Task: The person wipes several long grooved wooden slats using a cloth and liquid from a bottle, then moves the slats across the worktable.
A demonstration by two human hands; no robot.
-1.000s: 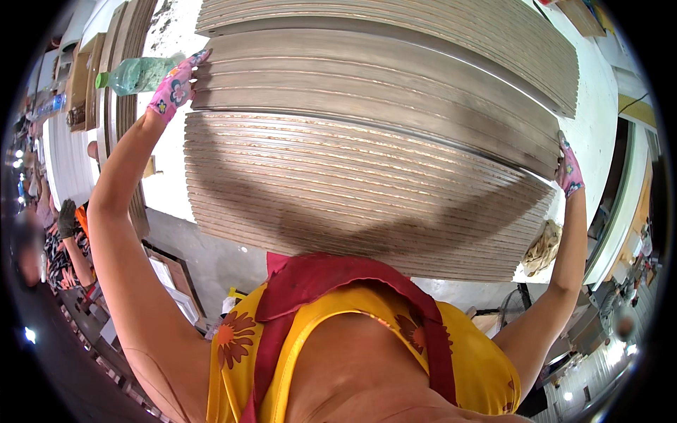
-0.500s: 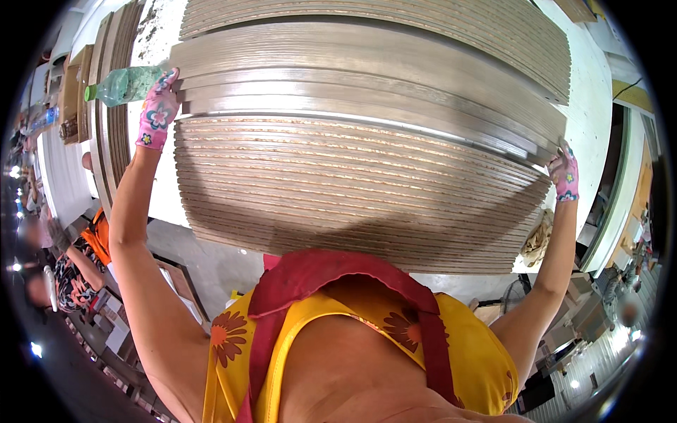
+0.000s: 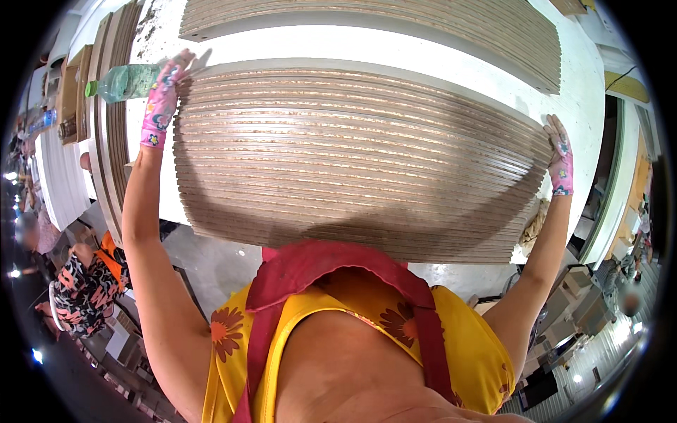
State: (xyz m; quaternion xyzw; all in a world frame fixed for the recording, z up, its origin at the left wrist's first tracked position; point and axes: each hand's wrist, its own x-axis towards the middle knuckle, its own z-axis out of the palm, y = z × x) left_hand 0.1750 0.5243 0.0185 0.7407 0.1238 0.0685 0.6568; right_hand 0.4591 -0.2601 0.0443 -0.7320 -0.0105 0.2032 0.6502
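A thick stack of long brown boards [image 3: 352, 162] lies in front of me on a white table [image 3: 352, 49], their layered edges facing me. My left hand [image 3: 162, 99], in a pink flowered glove, presses against the stack's far left corner. My right hand [image 3: 560, 158], in the same kind of glove, lies flat against the stack's right end. Both arms are stretched out wide. A green plastic bottle [image 3: 123, 81] lies just left of my left hand.
A second stack of boards [image 3: 395, 21] lies farther back on the table. More boards stand on edge at the left [image 3: 109, 141]. A person in a patterned top [image 3: 81, 289] is at the lower left. Boxes sit on the floor at the lower right [image 3: 571, 282].
The top boards that jutted out at the back now lie level with the stack. Both hands have stayed at the stack's ends, and the white table between the two stacks has come into view.
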